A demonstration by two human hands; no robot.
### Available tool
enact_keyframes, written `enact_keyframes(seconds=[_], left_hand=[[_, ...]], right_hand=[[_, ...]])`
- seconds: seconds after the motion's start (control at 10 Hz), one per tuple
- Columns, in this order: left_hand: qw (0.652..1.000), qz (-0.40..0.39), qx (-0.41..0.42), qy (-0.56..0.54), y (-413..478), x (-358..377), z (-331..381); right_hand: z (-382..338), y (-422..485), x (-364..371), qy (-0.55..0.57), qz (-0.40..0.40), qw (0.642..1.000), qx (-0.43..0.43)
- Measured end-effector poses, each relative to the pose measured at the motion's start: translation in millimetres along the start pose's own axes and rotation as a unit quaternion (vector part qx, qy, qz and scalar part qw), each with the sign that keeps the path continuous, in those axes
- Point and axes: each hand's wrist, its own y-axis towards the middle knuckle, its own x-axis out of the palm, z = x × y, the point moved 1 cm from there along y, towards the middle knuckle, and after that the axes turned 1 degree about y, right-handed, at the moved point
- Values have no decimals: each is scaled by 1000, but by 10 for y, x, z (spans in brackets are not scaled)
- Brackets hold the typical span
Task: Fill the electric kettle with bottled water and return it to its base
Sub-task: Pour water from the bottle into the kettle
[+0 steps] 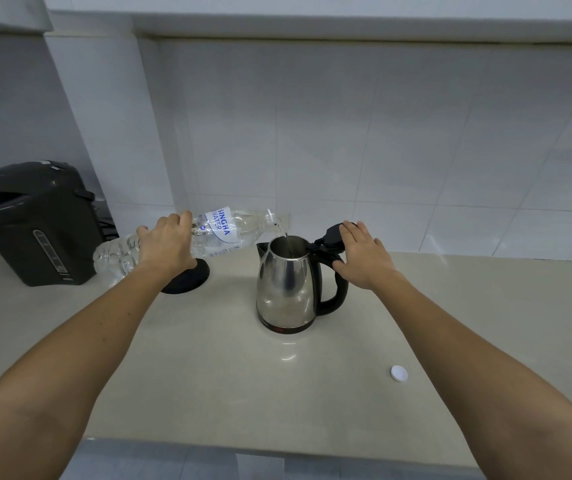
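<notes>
A steel electric kettle [286, 285] with a black handle stands upright on the counter, off its base, with its lid swung open to the right. My right hand [364, 256] rests on the open lid and the top of the handle. My left hand [166, 242] grips a clear plastic water bottle [223, 232], tipped nearly level with its mouth over the kettle's opening. A thin stream of water runs from the bottle into the kettle. The black round kettle base [189, 280] lies on the counter to the left, partly hidden behind my left wrist.
A dark grey hot-water dispenser [35, 223] stands at the left against the wall. A white bottle cap [399, 373] lies on the beige counter [229, 375] at the front right. A tiled wall rises behind; the counter's front edge runs along the bottom.
</notes>
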Motion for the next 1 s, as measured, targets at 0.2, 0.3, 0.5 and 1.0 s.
enact_keyframes(seconds=[0.2, 0.3, 0.5, 1.0], left_hand=[[1000, 0, 8, 15, -9, -11, 0], [1000, -1, 7, 18, -9, -14, -5], [1000, -2, 13, 27, -26, -20, 6], [1000, -11, 2, 4, -100, 64, 73]], right_hand=[[-5, -5, 4, -1, 2, 1000, -1], [-9, -12, 2, -1, 2, 1000, -2], [-5, -13, 2, 0, 6, 1000, -4], [10, -14, 19, 6, 5, 1000, -7]])
